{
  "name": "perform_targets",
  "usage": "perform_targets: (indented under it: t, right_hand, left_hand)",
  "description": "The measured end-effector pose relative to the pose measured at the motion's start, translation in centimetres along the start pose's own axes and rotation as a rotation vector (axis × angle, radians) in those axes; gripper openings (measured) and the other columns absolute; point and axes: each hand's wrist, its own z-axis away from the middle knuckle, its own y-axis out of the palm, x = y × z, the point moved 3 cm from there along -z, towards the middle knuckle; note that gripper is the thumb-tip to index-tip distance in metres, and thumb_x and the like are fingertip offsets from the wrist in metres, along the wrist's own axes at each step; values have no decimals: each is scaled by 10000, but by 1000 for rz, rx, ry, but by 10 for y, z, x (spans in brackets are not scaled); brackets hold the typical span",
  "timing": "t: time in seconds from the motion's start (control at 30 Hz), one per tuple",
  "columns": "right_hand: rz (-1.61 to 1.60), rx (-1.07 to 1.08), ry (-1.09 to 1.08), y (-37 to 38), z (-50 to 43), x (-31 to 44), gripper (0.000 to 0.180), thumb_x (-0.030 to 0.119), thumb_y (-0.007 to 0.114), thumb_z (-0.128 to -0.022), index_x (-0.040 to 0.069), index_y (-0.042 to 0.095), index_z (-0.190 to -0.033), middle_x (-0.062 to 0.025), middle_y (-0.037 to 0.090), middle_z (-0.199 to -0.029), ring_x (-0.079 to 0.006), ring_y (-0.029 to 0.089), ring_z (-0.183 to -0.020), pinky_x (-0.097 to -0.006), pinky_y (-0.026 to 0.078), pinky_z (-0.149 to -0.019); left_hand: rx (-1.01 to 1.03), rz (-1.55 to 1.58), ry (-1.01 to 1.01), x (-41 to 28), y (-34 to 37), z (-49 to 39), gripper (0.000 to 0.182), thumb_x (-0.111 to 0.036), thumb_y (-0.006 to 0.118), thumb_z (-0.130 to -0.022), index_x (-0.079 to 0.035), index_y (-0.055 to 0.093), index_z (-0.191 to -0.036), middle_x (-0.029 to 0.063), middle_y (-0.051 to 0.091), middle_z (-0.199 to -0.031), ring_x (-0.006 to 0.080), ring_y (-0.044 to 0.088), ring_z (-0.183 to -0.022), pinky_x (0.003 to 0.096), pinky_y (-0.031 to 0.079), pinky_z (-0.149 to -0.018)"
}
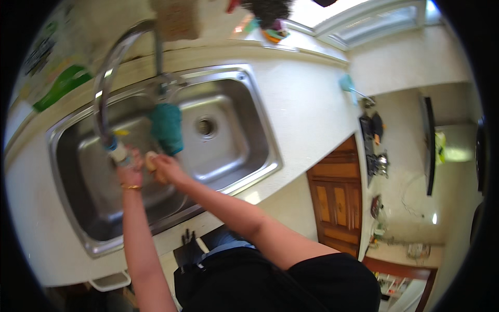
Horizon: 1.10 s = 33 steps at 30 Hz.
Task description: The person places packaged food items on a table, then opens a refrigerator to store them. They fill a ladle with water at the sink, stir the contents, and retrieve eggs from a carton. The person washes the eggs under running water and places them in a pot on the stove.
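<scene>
Over the left basin of a double stainless-steel sink point(255, 117), my left hand point(132, 167) is under the spout of a curved chrome faucet point(102, 85). Its fingers are blurred, and whether it holds anything is unclear. A gold-coloured bracelet point(131, 187) circles the wrist. Just to its right, my right hand point(165, 168) grips a small light-brown object point(151, 160) whose kind I cannot tell. A teal cloth point(167, 126) hangs over the divider between the basins, beyond my right hand. Something small and yellow point(121, 132) lies in the left basin near the spout.
A green bottle-like thing point(64, 87) stands behind the sink at the left. The pale countertop point(296, 113) runs right of the sink towards a gas stove point(366, 144). Black-handled knives point(188, 237) stick up at the front edge, close to my body. A wooden cabinet point(337, 195) is at the right.
</scene>
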Motion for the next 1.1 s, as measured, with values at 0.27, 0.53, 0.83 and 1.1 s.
perform_targets:
  t: [0.27, 0.53, 0.83, 1.1]
  right_hand:
    - [-30, -18, 80, 5, 28, 29, 369, 401, 531, -954, 80, 570, -1130, -80, 651, -839, -163, 604, -593, -293, 475, -455]
    - [-128, 36, -4, 36, 12, 23, 282, 342, 522, -980, 81, 551, -1083, -44, 610, -901, -136, 601, -691, -269, 489, -581]
    - [-291, 100, 42, 67, 1, -6, 311, 220, 388, -998, 52, 472, -1245, -112, 612, -1144, -214, 593, -1009, -362, 491, -880]
    - [-451, 174, 157, 70, -2, -11, 383, 305, 421, -987, 87, 450, -1300, -110, 582, -1207, -236, 574, -1044, -388, 488, -884]
  left_hand:
    - [153, -664, 193, -6, 29, 22, 256, -164, 555, -913, -11, 536, -1118, 128, 575, -1089, 270, 561, -1041, 401, 539, -852]
    - [-362, -586, -46, -14, 21, 70, 249, -292, 597, -926, -51, 615, -984, 60, 624, -802, 175, 584, -551, 297, 455, -485]
    - [-337, -1465, 366, -10, 17, 102, 490, -144, 744, -735, -34, 585, -1185, 142, 590, -1146, 302, 581, -1032, 371, 450, -929]
    - [-336, -1215, 331, -16, 3, 111, 467, -119, 736, -782, -23, 559, -1203, 98, 645, -1047, 216, 606, -904, 320, 491, -801]
